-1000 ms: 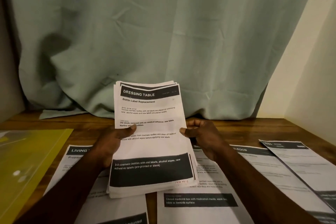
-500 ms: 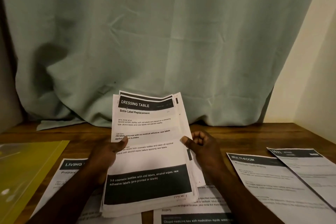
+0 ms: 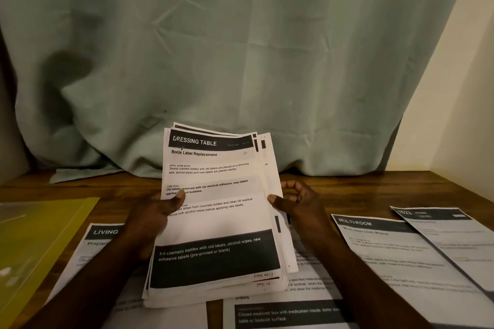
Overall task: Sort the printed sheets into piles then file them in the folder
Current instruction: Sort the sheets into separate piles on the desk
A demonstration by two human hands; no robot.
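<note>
Nearest, a white sheet with a black band about a medicine box point(image 3: 280, 315) lies flat on the brown wooden table point(image 3: 347, 187). Above it, tilted up, is the stack of white printed sheets point(image 3: 213, 222), its top page headed "DRESSING TABLE". The stack sits between the two hands. The left hand point(image 3: 149, 219) grips its left edge, thumb laid across the top page. The right hand point(image 3: 296, 203) pinches the fanned right edge, thumb tip on the paper and fingers curled behind. A white sheet headed "LIVING" point(image 3: 88, 248) lies under the left forearm, with the translucent yellow plastic folder point(image 3: 40, 235) beside it. At right lie a "MULTI-ROOM" sheet point(image 3: 387, 254) and another overlapping printed sheet point(image 3: 454, 232). Behind hangs a pale green curtain point(image 3: 240, 48).
</note>
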